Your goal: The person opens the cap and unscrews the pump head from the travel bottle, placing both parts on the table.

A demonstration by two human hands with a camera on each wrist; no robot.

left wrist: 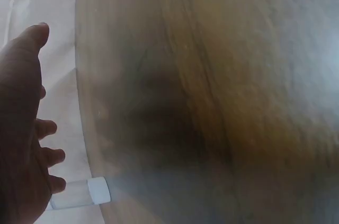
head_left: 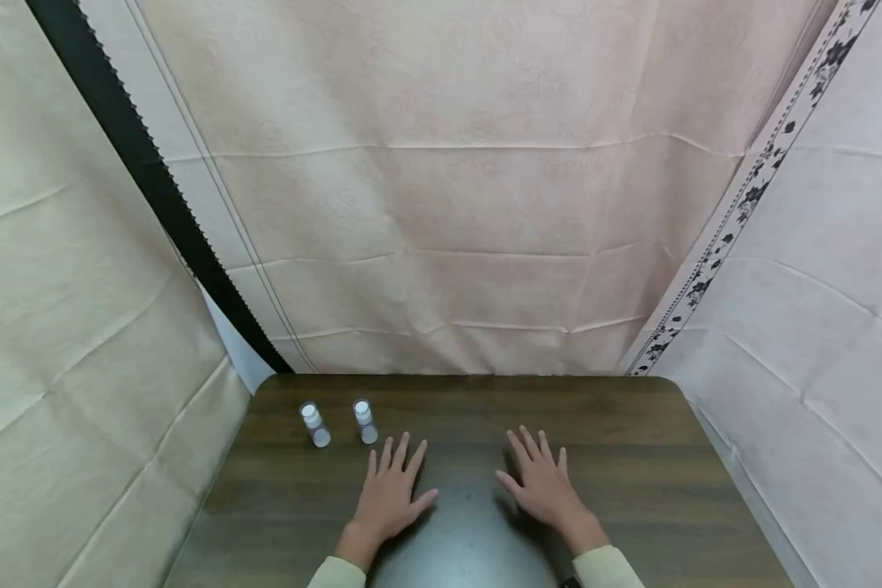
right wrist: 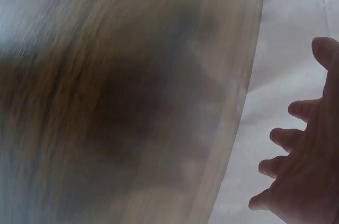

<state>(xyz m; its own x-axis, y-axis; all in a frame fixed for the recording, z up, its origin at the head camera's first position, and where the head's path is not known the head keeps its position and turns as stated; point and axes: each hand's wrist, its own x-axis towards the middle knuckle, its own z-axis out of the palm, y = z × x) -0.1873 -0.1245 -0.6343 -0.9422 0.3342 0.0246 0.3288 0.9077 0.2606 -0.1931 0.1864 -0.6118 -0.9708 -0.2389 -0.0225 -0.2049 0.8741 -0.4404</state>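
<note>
Both hands are spread over the dark wooden table, holding nothing. My left hand (head_left: 389, 494) has its fingers apart and pointing toward the far edge, thumb out to the right. Just beyond its fingertips is a small clear bottle (head_left: 365, 421) with white ends. A second, similar bottle (head_left: 314, 425) is to its left. In the left wrist view, one bottle's white cap (left wrist: 99, 190) shows past the left hand's fingers (left wrist: 50, 157). My right hand (head_left: 547, 488) is spread likewise, thumb toward the left hand, with no object beside it. Shadows fall under both hands.
The wooden table (head_left: 617, 433) has rounded far corners. A pale creased curtain (head_left: 441, 204) hangs behind its far edge. More pale cloth hangs at the left (head_left: 81, 367) and at the right (head_left: 816, 343), the latter with a floral border.
</note>
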